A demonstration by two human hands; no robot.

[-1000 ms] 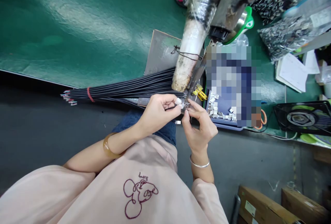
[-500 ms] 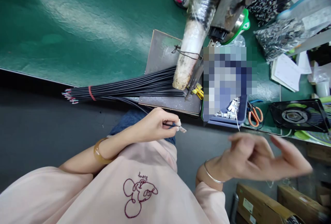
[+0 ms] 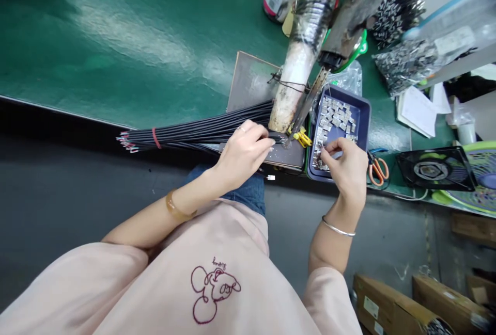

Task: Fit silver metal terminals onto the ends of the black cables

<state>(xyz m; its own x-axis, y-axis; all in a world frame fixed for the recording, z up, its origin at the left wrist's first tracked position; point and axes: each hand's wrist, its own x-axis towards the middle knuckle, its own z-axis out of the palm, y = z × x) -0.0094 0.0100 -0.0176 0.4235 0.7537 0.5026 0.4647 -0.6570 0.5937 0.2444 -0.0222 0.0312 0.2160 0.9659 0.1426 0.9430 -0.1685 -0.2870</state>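
Note:
My left hand (image 3: 248, 152) lies over the front of a bundle of black cables (image 3: 194, 131), its thumb and fingers closed on a black cable near the cut ends. A red band holds the bundle near its stripped, coloured wire ends. My right hand (image 3: 346, 167) reaches into a blue plastic bin (image 3: 364, 118) of small metal connectors (image 3: 335, 113). Its thumb and forefinger are pinched among them; what they hold is too small to make out. Below the board's front edge shows a small white-and-metal connector (image 3: 271, 177), apart from both hands.
A soldering iron (image 3: 312, 95) and a wrapped duct (image 3: 290, 77) hang over a grey board (image 3: 248, 74). Near the bin are a yellow clip (image 3: 303, 137), orange-handled pliers (image 3: 377, 170) and a black fan (image 3: 434, 170). Cardboard boxes (image 3: 391, 304) stand on the floor.
My left hand has let go of the cable with the connector and moved up to the bundle. My right hand has swung from the lower right into the bin.

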